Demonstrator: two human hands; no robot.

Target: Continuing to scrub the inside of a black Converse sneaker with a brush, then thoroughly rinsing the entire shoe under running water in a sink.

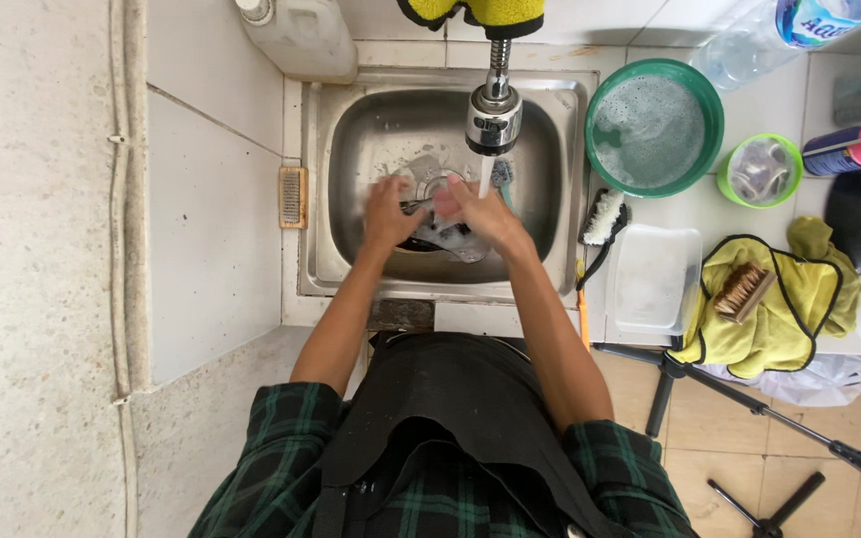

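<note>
Scrubbing is the step in hand, I judge: my left hand point(389, 211) closes its fingers round a dark, wet thing point(429, 239) low in the steel sink point(346, 149), and my right hand point(485, 211) presses a pink sponge point(446, 202) against it, fingers curled. Its shape is blurred; its long axis seems to run left to right, but which way it points I cannot tell. Next it likely needs turning under the faucet point(494, 118) beyond. Far right sits a green basin point(710, 100) of suds.

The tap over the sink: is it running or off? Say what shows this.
Running: a thin stream falls from the tap onto the right hand.
</note>
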